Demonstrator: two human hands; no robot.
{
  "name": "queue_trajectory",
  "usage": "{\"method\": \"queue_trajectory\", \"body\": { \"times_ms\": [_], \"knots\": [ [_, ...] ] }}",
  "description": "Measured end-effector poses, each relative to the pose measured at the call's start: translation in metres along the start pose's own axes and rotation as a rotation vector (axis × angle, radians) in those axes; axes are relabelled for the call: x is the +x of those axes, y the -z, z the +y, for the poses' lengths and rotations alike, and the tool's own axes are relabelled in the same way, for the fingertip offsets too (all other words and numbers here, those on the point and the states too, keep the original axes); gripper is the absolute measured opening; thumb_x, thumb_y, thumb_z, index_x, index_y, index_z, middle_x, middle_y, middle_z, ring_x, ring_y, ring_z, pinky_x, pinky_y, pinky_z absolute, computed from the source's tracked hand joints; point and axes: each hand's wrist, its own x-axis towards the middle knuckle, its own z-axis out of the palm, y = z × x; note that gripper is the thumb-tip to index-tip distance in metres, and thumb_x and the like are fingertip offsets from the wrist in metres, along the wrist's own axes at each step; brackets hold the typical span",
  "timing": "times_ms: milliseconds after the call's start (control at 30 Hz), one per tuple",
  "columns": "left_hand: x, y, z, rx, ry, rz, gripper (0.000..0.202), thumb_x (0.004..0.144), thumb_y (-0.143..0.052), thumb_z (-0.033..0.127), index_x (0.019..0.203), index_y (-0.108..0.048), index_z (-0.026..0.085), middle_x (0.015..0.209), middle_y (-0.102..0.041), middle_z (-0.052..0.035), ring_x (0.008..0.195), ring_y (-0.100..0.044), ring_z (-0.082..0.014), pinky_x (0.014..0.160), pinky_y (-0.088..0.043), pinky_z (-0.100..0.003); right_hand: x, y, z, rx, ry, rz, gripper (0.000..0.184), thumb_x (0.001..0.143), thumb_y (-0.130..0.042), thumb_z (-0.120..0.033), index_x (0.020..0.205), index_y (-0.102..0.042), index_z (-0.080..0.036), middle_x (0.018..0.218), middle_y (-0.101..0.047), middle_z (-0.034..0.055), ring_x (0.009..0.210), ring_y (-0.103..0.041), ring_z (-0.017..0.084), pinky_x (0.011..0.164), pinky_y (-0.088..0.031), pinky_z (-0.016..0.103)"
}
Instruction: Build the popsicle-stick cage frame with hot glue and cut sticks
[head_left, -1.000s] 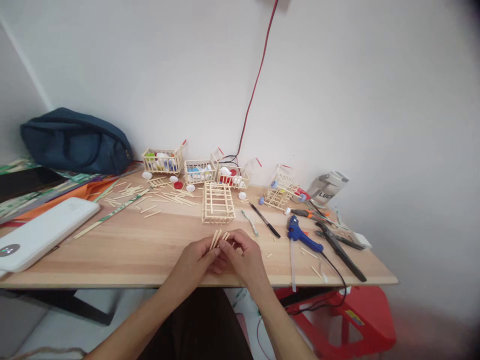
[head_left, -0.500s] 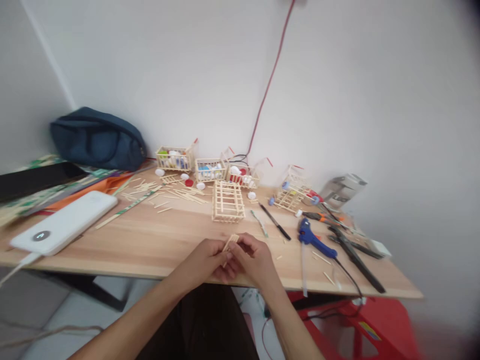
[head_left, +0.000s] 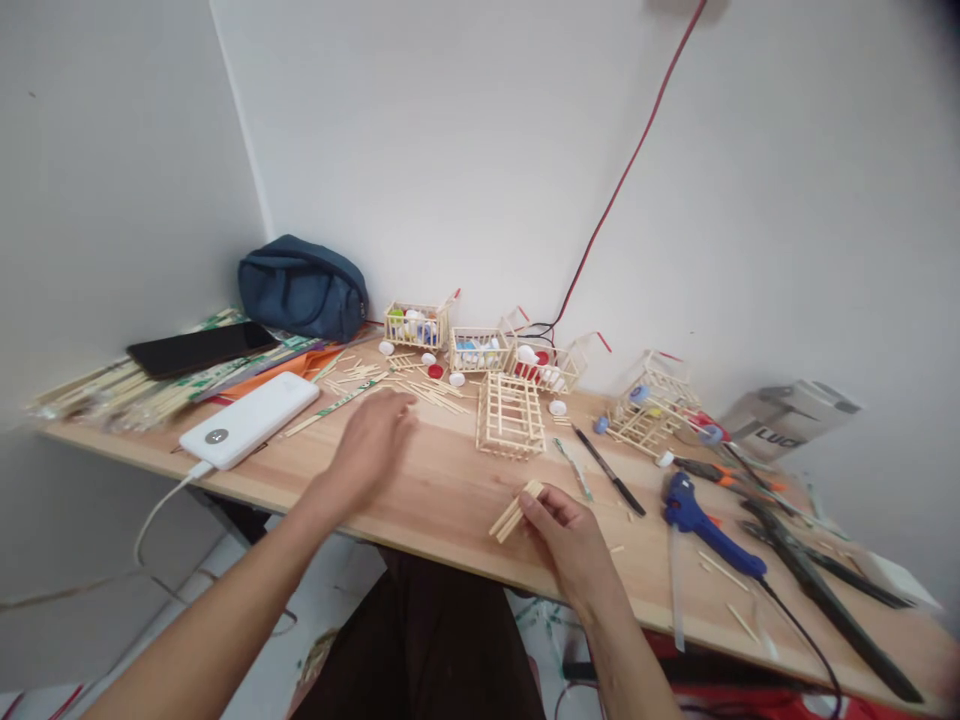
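Observation:
My right hand (head_left: 562, 525) pinches several short wooden sticks (head_left: 516, 512), cut-chopstick lengths lying side by side, over the front of the table. My left hand (head_left: 375, 440) is apart from it, over the table just in front of a pile of loose short sticks (head_left: 435, 390). Its fingers are stretched forward, slightly smeared, and nothing shows in them. Between and beyond the hands stands a box-shaped frame of sticks (head_left: 511, 415). A paper-wrapped stick (head_left: 574, 468) and a black pen (head_left: 609, 470) lie to the right of this frame.
Small stick-built carts (head_left: 416, 325) filled with coloured pieces line the wall. A blue glue gun (head_left: 709, 525), dark cutters (head_left: 832, 600) and a carton (head_left: 787, 420) are at right. A white power bank (head_left: 251, 420), phone (head_left: 202, 348) and blue pouch (head_left: 304, 285) are at left.
My hands have parted. The left hand has moved left and forward toward the loose sticks, while the right keeps the short sticks. The camera's view has turned left.

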Motion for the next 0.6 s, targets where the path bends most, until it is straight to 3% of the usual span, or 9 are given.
{"method": "queue_trajectory", "body": {
  "times_ms": [67, 200, 433, 600],
  "knots": [
    [0.014, 0.005, -0.022, 0.266, 0.005, -0.076, 0.027, 0.086, -0.047, 0.021, 0.106, -0.062, 0.011, 0.111, -0.062, -0.0169, 0.105, -0.058, -0.0274, 0.091, -0.044, -0.037, 0.000, 0.000, 0.003, -0.006, -0.005, -0.001, 0.037, 0.074, -0.070, -0.053, 0.071, -0.064, -0.016, 0.061, -0.052, -0.0024, 0.057, -0.042, 0.011, 0.055, -0.031, 0.024],
    [0.031, 0.001, -0.041, 0.347, 0.017, -0.178, 0.018, 0.083, -0.045, 0.015, 0.084, -0.062, 0.011, 0.094, -0.063, -0.0164, 0.088, -0.060, -0.0269, 0.078, -0.046, -0.036, 0.002, 0.000, 0.008, -0.026, -0.001, 0.004, 0.039, 0.075, -0.069, -0.054, 0.070, -0.063, -0.016, 0.058, -0.050, -0.0029, 0.055, -0.040, 0.011, 0.053, -0.028, 0.024],
    [0.028, -0.011, -0.039, 0.399, -0.083, -0.292, 0.024, 0.081, -0.040, 0.005, 0.086, -0.062, 0.011, 0.090, -0.064, -0.0166, 0.087, -0.060, -0.0265, 0.080, -0.046, -0.037, 0.006, -0.003, 0.003, -0.025, 0.003, -0.003, 0.041, 0.073, -0.069, -0.057, 0.068, -0.061, -0.017, 0.058, -0.053, -0.0023, 0.055, -0.045, 0.012, 0.053, -0.034, 0.024],
    [0.010, -0.012, -0.020, 0.407, -0.147, -0.253, 0.030, 0.076, -0.036, -0.004, 0.089, -0.061, 0.008, 0.092, -0.063, -0.0201, 0.083, -0.060, -0.0268, 0.080, -0.045, -0.039, 0.007, -0.004, -0.001, -0.003, 0.006, -0.021, 0.042, 0.073, -0.069, -0.058, 0.066, -0.059, -0.018, 0.057, -0.055, -0.0022, 0.053, -0.048, 0.012, 0.053, -0.036, 0.024]
  ]
}}
